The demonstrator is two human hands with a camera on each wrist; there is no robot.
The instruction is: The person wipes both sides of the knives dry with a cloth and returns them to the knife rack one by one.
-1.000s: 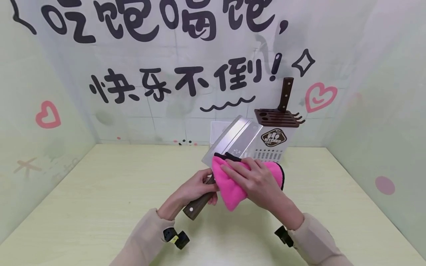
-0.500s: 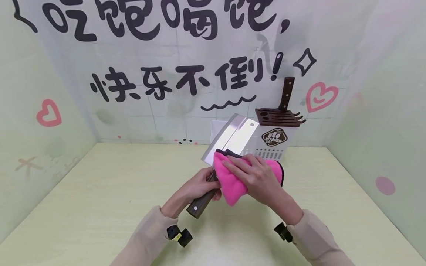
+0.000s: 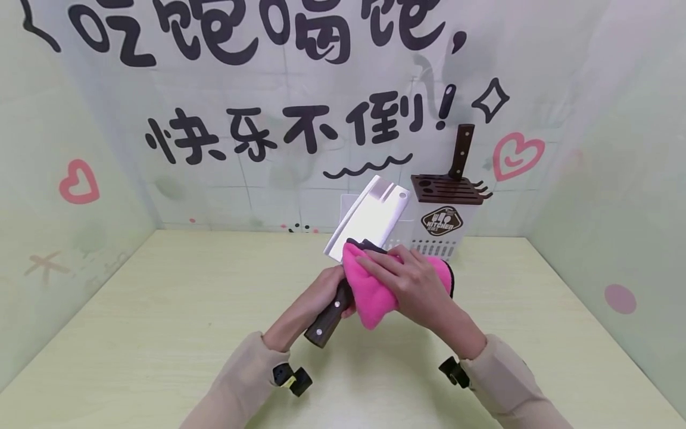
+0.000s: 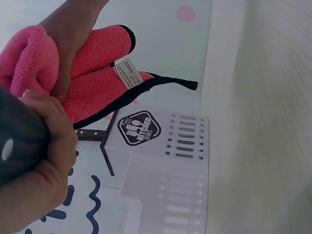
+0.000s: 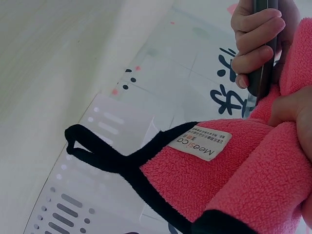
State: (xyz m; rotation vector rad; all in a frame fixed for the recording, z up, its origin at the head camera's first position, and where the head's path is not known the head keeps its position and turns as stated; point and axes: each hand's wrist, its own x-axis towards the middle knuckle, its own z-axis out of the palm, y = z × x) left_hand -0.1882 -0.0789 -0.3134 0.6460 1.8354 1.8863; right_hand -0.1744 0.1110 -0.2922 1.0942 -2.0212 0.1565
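My left hand (image 3: 320,292) grips the dark wooden handle of a cleaver (image 3: 370,220), its fingers wrapped round it in the right wrist view. The broad steel blade points up and away, bright with reflected light. My right hand (image 3: 415,286) holds a pink towel (image 3: 370,295) with black edging against the lower blade near the handle. A black hanging loop (image 5: 95,146) and a white label (image 5: 202,141) show on the towel in the right wrist view. The towel hides the blade's base and part of the handle.
Behind the blade stands a white perforated knife holder (image 3: 442,229) with a brown slotted top (image 3: 447,189) and one dark-handled knife (image 3: 462,152) in it. A pale wooden table (image 3: 161,333) lies below, with printed walls on three sides.
The cleaver has turned in my left hand, so its blade face now shines brighter and its tip sits slightly further left and higher. The towel has shifted only a little.
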